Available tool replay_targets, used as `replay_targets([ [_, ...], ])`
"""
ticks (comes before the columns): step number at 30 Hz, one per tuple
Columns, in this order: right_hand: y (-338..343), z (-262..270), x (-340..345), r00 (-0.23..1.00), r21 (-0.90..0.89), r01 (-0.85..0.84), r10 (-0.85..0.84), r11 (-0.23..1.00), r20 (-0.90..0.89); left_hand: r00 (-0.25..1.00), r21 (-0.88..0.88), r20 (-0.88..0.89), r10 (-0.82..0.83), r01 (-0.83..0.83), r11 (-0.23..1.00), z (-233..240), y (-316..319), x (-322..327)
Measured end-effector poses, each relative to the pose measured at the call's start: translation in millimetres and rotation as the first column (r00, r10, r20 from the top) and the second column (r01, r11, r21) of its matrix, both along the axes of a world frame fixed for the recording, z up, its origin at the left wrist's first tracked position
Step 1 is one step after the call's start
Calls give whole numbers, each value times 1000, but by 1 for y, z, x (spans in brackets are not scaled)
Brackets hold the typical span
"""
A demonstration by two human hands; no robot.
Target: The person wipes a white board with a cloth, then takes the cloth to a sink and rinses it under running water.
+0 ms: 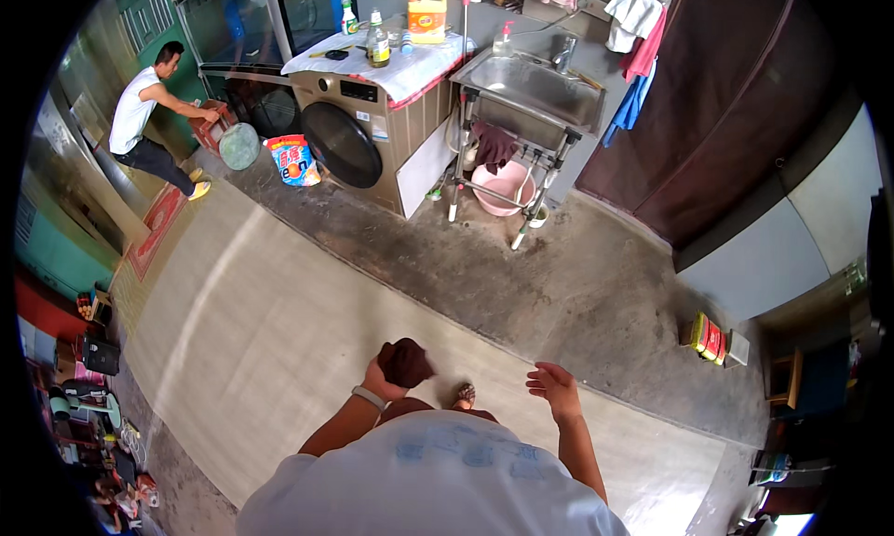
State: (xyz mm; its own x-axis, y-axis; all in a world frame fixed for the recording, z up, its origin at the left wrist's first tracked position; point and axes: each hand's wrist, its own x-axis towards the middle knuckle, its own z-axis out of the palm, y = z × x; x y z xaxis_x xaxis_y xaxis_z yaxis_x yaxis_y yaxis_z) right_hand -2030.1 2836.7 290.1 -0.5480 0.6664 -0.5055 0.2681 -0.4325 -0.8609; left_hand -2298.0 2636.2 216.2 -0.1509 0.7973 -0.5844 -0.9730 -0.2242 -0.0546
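A crumpled dark brown cloth [406, 363] is bunched in my left hand [379, 382], in front of my body; a light band circles that wrist. Out to the right, my right hand [555, 389] holds nothing, its fingers apart and slightly bent. Ahead stands a steel sink [531, 85] on a metal frame, with another dark cloth [493, 147] hanging below it and a pink basin [499, 190] underneath. Left of the sink is a washing machine [342, 141] under a white cover [391, 61], which bears an orange jug [427, 20] and a glass bottle [378, 43].
A person [150, 117] at the far left bends over a red crate [209, 127] beside a green round object [239, 146]. A detergent bag [292, 160] stands by the washer. Towels [634, 19] hang right of the sink. A light mat [300, 312] covers the floor beneath me.
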Motion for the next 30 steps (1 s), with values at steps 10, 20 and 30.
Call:
replay_targets([
  [10,156,-46,20,918,-213,385,-396,898,-11,986,-83,-114,125,-135,987,24,150,-63],
  [20,373,15,-114,970,30,236,-234,971,-70,998,358,-58,-7,27,933,39,365,-126],
  [30,542,97,-250,995,172,63,-50,983,-82,1000,266,-4,2,-1,964,117,533,-169],
])
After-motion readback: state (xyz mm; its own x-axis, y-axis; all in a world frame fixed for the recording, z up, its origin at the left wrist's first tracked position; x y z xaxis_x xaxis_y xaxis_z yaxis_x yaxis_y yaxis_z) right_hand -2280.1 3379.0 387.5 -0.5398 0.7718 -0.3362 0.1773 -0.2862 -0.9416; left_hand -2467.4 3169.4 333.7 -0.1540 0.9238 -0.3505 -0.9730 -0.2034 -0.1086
